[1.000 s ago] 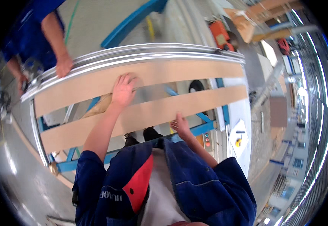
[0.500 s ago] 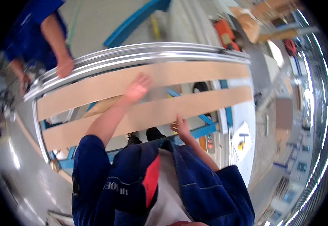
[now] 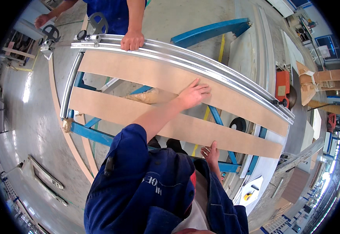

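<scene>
Two long, flat brown boards lie side by side across a blue metal frame. My left hand (image 3: 194, 96) rests palm down on the far board (image 3: 138, 70), at its near edge, with the fingers stretched out and the forearm crossing above the near board (image 3: 150, 120). At the near board's front edge is my right hand (image 3: 211, 153), its thumb on top and its fingers curled below the edge. A silver guide rail (image 3: 201, 64) runs along the far side. There a co-worker's hand (image 3: 132, 40) presses on the rail.
The blue frame (image 3: 94, 133) shows between and below the boards. A paper-wrapped piece (image 3: 144, 96) sits in the gap. A blue beam (image 3: 209, 32) lies beyond the rail. At right are an orange machine part (image 3: 282, 84) and a white sheet with a yellow tape measure (image 3: 248, 196).
The view has turned, so the boards now slant down to the right. My left hand has come to rest at the far board's near edge. The co-worker's other hand has left the rail end.
</scene>
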A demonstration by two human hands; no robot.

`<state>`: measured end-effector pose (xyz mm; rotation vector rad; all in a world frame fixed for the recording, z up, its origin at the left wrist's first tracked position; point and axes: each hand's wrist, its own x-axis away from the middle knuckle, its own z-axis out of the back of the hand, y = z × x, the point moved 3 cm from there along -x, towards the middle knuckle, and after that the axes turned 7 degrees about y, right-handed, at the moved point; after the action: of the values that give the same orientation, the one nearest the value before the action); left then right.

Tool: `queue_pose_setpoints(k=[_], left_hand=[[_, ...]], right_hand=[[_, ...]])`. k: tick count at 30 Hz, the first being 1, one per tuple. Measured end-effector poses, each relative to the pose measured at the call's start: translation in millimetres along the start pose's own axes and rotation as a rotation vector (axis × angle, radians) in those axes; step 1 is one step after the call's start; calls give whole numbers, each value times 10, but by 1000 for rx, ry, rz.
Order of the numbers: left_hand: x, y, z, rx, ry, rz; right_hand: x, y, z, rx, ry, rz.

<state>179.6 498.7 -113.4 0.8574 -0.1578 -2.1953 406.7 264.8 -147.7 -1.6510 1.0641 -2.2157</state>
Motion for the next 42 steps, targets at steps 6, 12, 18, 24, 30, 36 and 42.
queue_pose_setpoints(k=[6,12,18,24,30,36,42], left_hand=[[-50,63,-98,-159,-68,4],[-126,115,-173,-260,-146,-58],[103,175,-73,-317,-81,-54],[199,147,123,-309,-94,-44],[275,-40,270,-349,-121,-40],[71,53,290,-227,-129,44],[-28,0,124,-176,-158,73]], right_hand=[[-85,33,-19,-23,-5,-1],[-91,75,61,-49,1,4],[-89,53,-20,-31,-19,8],[-52,13,21,23,17,-28],[-149,50,60,9,-48,-19],[-241,126,126,36,-62,-59],[-94,106,130,36,-12,-32]])
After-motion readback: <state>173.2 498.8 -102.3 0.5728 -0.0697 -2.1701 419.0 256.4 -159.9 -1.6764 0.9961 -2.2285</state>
